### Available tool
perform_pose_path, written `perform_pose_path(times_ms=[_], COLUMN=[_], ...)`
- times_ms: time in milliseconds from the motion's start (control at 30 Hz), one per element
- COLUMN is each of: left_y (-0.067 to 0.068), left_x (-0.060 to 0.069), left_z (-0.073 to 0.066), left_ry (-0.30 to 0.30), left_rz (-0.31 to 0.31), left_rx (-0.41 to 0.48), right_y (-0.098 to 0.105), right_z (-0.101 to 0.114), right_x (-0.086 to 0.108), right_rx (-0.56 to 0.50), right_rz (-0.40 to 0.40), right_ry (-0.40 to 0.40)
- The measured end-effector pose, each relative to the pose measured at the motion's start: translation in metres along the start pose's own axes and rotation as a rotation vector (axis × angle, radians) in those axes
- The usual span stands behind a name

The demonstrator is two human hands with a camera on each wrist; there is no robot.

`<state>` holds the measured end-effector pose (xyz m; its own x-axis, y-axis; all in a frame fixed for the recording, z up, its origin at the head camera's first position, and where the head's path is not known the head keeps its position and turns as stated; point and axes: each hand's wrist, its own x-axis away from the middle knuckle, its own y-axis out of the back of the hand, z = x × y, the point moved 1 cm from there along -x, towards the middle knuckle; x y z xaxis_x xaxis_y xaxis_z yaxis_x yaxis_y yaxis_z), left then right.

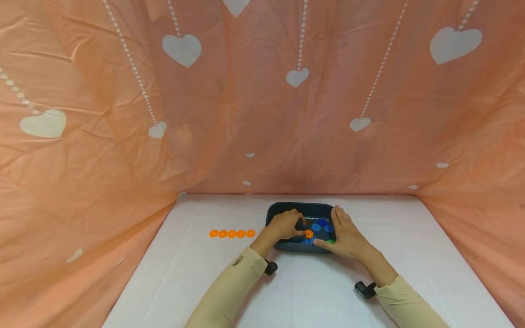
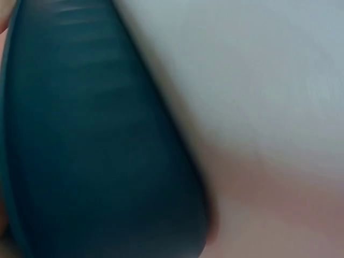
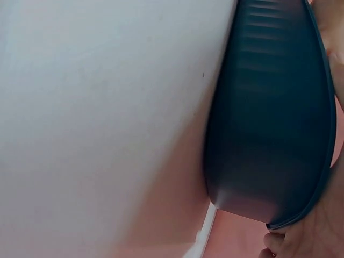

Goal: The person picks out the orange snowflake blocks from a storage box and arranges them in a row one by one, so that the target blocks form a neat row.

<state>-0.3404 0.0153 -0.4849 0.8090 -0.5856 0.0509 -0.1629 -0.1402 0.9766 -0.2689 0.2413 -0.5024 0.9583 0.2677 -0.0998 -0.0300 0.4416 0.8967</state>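
A dark blue-grey tray (image 1: pixel 303 248) holds several flower-shaped plastic pieces, among them an orange flower piece (image 1: pixel 309 233), blue flower pieces (image 1: pixel 316 227) and a green one (image 1: pixel 330 242). My left hand (image 1: pixel 285 226) reaches over its left side, thumb and fingers bent with a gap between them. The thumb tip lies right beside the orange piece; whether they touch is hard to tell. Along the right rim rests my right hand (image 1: pixel 348 237), fingers extended and thumb over the front edge. Both wrist views show mainly the tray's outer wall (image 2: pixel 97 134), (image 3: pixel 269 118).
Left of the tray, a row of several orange flower pieces (image 1: pixel 232 233) lies on the white table (image 1: pixel 311 291). A peach curtain (image 1: pixel 262 114) with white hearts hangs behind the table and along both sides.
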Motion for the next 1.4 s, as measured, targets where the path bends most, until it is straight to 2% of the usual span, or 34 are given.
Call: perform_pose_path(times_ms=[167,333,1133,1400], left_y=[-0.005,-0.009,-0.013,-0.013], left_x=[-0.005,-0.007,-0.011,-0.012], left_z=[-0.002,-0.005,-0.014,-0.016], left_ry=[0.033,0.033,0.054,0.063], left_rz=[0.024,0.036,-0.001,0.005], left_rx=[0.024,0.029,0.028,0.022], right_y=[-0.001,-0.002,-0.002,-0.002], right_z=[0.000,-0.001,-0.003,-0.003], right_x=[-0.001,-0.001,-0.002,-0.001], right_rx=[0.001,0.000,0.020,0.025], right_rz=[-0.012,-0.004,-0.005,-0.001], right_ry=[0.011,0.000,-0.001,-0.008])
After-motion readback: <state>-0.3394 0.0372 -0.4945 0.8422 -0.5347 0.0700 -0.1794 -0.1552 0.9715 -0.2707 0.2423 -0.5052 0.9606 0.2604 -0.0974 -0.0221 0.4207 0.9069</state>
